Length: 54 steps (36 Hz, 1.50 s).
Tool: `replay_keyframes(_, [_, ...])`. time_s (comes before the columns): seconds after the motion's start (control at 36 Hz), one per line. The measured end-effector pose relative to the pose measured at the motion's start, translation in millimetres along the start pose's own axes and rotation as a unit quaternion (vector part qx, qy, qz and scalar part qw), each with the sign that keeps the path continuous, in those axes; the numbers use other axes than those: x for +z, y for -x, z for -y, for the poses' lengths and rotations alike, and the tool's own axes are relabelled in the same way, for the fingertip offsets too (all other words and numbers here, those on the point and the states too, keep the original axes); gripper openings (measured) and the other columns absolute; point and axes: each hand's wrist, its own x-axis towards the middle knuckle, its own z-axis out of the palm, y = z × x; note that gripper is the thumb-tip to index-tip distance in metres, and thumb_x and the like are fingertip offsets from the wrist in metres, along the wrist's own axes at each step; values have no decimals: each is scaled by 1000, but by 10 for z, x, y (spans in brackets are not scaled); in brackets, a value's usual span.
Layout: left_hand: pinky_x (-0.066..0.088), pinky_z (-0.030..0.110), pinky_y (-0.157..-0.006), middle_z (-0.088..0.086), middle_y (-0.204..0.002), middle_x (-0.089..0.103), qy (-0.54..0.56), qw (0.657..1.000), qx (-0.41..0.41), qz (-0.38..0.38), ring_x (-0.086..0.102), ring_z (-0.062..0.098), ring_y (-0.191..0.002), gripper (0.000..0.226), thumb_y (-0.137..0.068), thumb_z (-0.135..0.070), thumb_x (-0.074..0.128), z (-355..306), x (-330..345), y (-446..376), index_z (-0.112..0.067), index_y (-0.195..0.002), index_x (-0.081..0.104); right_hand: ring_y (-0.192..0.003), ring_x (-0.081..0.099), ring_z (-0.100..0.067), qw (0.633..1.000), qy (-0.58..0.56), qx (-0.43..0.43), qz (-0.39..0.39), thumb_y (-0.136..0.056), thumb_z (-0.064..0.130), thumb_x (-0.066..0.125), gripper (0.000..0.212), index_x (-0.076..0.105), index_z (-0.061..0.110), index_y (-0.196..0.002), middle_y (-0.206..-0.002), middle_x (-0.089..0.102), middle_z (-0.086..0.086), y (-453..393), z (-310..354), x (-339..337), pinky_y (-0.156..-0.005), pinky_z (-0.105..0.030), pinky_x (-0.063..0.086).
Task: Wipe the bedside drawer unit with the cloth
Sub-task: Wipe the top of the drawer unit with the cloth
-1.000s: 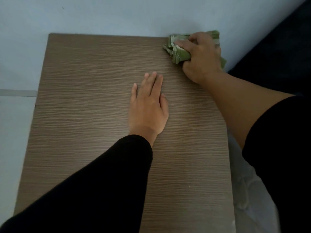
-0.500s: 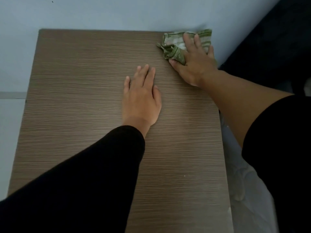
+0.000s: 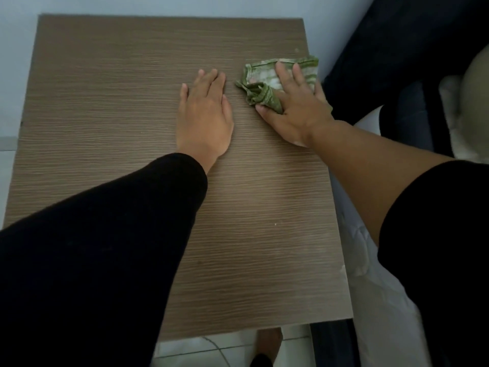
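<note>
The brown wood-grain top of the bedside drawer unit (image 3: 105, 107) fills most of the view. A green and white cloth (image 3: 260, 76) lies spread near its right edge, bunched at the near left corner. My right hand (image 3: 296, 109) presses flat on the cloth with straight fingers. My left hand (image 3: 203, 117) rests flat on the bare top just left of the cloth, fingers straight, holding nothing. Only the top of the unit shows; its drawers are hidden.
A pale wall (image 3: 185, 5) runs behind the unit. A dark bed frame (image 3: 397, 49) and white bedding (image 3: 383, 300) lie against the right edge. White floor tiles (image 3: 211, 348) and a foot (image 3: 267, 343) show below the front edge.
My right hand opened from gripping the bunched cloth to pressing it flat, then slid it from the far right corner toward me along the right edge. The left hand stayed flat.
</note>
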Motion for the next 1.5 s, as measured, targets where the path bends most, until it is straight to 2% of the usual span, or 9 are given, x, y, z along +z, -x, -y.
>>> replay_keyframes(0.28, [9, 42, -115, 2, -153, 28, 2, 1000, -8, 24, 15, 18, -144, 46, -99, -25, 26, -55, -35, 254, -13, -144, 30, -147, -14, -19, 1000, -14, 3, 8, -93, 59, 24, 57, 20, 37, -146, -159, -10, 8, 466, 70, 122, -118, -48, -6])
replay_keyframes(0.86, [2, 40, -116, -1, -155, 20, 52, 991, 26, 118, 7, 17, -145, 47, -100, -26, 30, -84, -235, 993, -14, -146, 25, -146, -16, -17, 999, -33, -3, 32, -94, 58, 26, 54, 12, 46, -145, -159, -11, 10, 1517, 280, 461, -118, -48, -8])
replay_keyframes(1.22, [1, 36, -116, -1, -157, 14, 58, 972, 61, 220, 3, 17, -145, 55, -98, -28, 41, -94, -527, 1514, -15, -147, 21, -146, -18, -19, 998, -29, 39, 47, -94, 57, 24, 53, 3, 53, -143, -158, -15, 10, 2329, 544, 701, -117, -50, -9])
replay_keyframes(1.5, [-1, 35, -116, -2, -157, 13, 62, 979, -1, 192, 4, 16, -145, 54, -98, -27, 41, -147, -581, 2061, -15, -147, 21, -146, -19, -19, 998, -32, 21, 59, -96, 51, 29, 53, 0, 56, -141, -158, -16, 10, 2780, 552, 809, -117, -49, -7])
